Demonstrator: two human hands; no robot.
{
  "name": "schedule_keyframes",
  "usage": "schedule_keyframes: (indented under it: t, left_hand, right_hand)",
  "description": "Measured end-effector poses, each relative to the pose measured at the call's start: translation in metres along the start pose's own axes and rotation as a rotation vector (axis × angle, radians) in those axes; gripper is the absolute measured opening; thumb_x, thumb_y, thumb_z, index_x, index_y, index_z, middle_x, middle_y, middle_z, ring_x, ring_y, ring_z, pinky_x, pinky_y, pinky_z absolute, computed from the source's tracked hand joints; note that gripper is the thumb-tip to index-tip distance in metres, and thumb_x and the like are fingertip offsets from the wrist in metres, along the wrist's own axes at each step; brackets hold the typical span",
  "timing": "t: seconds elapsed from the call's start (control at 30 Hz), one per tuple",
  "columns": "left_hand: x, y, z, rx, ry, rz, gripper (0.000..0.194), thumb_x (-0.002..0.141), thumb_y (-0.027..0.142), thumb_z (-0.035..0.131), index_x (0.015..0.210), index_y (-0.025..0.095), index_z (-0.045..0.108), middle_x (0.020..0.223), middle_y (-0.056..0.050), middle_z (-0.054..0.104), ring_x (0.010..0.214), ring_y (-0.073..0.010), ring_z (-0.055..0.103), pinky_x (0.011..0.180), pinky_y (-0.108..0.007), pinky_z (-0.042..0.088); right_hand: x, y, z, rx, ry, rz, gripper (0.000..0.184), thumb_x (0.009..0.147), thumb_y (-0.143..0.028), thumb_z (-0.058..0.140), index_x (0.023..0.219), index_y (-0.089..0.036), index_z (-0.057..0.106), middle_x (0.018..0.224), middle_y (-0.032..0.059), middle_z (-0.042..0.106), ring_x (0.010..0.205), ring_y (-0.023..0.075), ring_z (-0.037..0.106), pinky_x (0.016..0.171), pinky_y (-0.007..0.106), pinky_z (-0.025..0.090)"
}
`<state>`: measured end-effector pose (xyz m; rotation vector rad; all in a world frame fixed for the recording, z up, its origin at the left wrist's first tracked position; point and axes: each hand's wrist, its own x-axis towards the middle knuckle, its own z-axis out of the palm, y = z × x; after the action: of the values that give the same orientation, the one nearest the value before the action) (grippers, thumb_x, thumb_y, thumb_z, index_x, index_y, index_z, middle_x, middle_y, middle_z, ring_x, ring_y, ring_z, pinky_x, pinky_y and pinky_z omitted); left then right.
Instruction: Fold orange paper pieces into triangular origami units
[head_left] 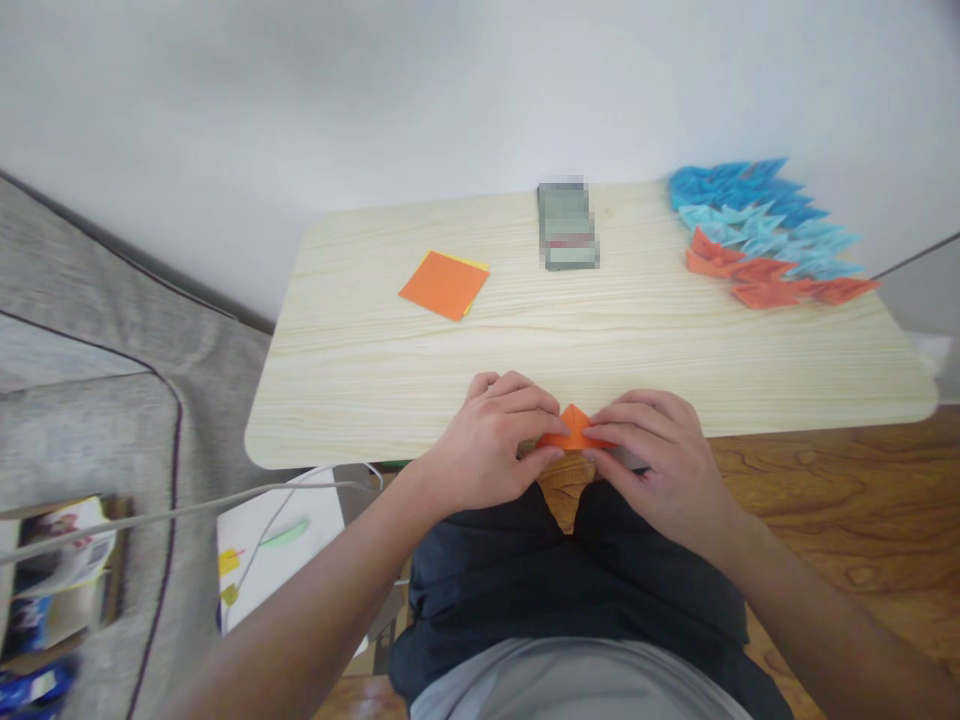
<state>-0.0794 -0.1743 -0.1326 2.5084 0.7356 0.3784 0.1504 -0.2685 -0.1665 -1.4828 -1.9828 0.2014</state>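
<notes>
Between my two hands is a small folded piece of orange origami paper, its pointed tip facing away from me at the table's front edge. My left hand pinches its left side between thumb and fingers. On the other side, my right hand pinches the right corner the same way. The fingertips cover both ends of the paper. Farther back on the table lies a stack of square paper, orange on top with yellow edges showing beneath.
Folded paper pieces in dark blue, light blue and orange sit in rows at the back right. A blurred-out phone-like object lies at the back middle. A pale cable crosses the lower left, beside a grey sofa.
</notes>
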Motion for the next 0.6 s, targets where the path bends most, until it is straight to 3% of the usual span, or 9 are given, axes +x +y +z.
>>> schedule_keyframes:
  t: [0.6]
  left_hand:
    - [0.0008, -0.0032, -0.0009, 0.001, -0.002, 0.03, 0.014, 0.098, 0.027, 0.063, 0.101, 0.027, 0.076, 0.113, 0.001, 0.075, 0.108, -0.0199, 0.062, 0.097, -0.044, 0.036]
  right_hand:
    - [0.0053, 0.0051, -0.006, 0.025, -0.071, -0.041, 0.015, 0.094, -0.027, 0.074, 0.108, -0.029, 0.076, 0.111, -0.001, 0.079, 0.109, 0.0245, 0.065, 0.101, 0.048, 0.047]
